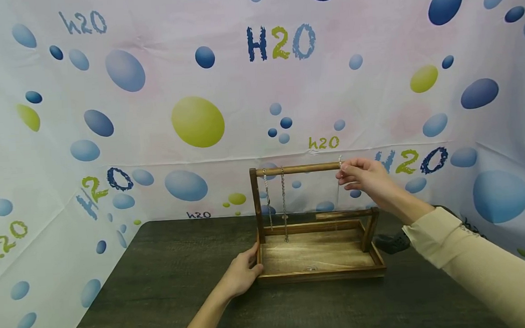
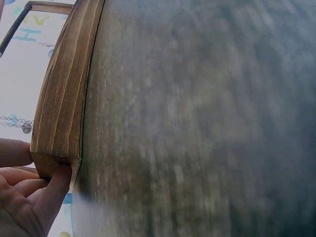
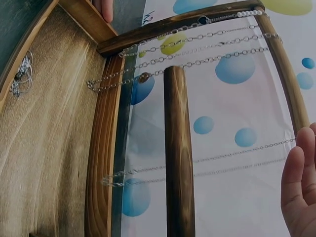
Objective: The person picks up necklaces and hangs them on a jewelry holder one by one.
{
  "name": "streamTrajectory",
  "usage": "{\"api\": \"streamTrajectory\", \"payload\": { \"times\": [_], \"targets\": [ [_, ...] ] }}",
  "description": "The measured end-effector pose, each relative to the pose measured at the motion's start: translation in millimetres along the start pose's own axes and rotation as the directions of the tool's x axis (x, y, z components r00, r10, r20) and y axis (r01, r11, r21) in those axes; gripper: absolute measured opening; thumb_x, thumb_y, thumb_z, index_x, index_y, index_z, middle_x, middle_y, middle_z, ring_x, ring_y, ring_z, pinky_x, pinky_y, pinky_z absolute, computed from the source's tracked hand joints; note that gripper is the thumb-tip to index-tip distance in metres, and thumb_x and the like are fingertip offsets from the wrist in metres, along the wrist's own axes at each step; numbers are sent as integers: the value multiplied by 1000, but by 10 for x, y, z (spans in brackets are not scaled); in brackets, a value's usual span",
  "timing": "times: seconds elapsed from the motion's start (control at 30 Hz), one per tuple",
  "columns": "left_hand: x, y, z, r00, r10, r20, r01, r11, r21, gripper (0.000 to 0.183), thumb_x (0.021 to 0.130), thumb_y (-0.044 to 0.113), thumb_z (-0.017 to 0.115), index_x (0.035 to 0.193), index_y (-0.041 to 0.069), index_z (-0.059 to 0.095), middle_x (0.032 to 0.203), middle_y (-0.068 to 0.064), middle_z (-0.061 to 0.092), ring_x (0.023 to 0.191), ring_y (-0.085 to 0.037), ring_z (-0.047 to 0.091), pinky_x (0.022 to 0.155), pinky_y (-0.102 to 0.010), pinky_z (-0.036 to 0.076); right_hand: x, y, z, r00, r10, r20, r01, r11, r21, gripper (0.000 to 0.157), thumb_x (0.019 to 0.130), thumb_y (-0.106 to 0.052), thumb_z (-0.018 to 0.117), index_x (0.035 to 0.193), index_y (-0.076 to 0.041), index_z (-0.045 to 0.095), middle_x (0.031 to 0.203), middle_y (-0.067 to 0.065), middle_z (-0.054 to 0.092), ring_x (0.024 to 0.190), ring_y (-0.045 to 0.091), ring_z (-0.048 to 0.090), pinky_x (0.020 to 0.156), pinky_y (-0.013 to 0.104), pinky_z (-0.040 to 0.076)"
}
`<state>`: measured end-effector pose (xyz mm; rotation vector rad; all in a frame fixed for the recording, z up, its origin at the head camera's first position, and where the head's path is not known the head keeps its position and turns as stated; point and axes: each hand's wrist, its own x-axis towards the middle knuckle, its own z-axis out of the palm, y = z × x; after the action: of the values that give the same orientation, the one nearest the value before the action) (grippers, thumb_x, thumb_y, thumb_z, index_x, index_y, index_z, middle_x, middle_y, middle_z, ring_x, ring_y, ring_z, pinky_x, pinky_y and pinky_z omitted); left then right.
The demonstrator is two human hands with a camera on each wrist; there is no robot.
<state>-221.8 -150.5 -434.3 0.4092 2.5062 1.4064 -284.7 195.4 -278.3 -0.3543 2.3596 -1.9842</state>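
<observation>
A wooden jewelry stand [image 1: 319, 276] has a tray base, a tall post with a top bar, and a shorter post with a lower bar. My left hand [image 1: 241, 274] grips the tray's left end; in the left wrist view, its fingers [image 2: 57, 190] wrap the wooden corner. Two chain necklaces [image 1: 284, 198] hang from the top bar's left part. My right hand [image 1: 364, 178] is at this bar's free right end, pinching a thin chain necklace [image 3: 242, 150] looped over it. That necklace hangs down behind the lower bar [image 1: 342, 215].
A small tangle of silver jewelry [image 3: 22, 76] lies in the tray by its front wall. On the dark wooden table [image 1: 169, 270], a black object [image 1: 391, 244] is partly hidden behind the stand's right end and my right arm. A printed backdrop [image 1: 227, 176] rises behind the table.
</observation>
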Motion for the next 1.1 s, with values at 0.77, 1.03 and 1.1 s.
{"api": "streamTrajectory", "payload": {
  "times": [0.77,1.03,1.1],
  "targets": [
    [11,-28,10,1000,7,-13,-7,1000,21,64,100,0,58,154,-10,26,151,-36,35,135,-50,41,103,-57,44,-5,98,-222,998,-1,-63,4,998,62,25,106,-23,53,110,2,56,92,-5,68,86,11,66,77,24,57],
    [3,-49,20,999,29,-22,-28,999,23,63,99,0,58,153,-12,27,150,-36,35,134,-50,42,103,-57,43,26,97,-225,997,13,-76,-9,998,55,26,107,-23,52,112,2,55,92,-5,67,86,10,66,77,23,57],
    [2,-45,18,999,32,-24,-32,999,20,63,99,0,58,153,-11,27,151,-36,34,135,-50,42,103,-56,43,39,79,-214,997,13,-81,-10,999,37,28,107,-24,51,115,3,54,92,-6,67,87,10,66,77,23,57]
  ]
}}
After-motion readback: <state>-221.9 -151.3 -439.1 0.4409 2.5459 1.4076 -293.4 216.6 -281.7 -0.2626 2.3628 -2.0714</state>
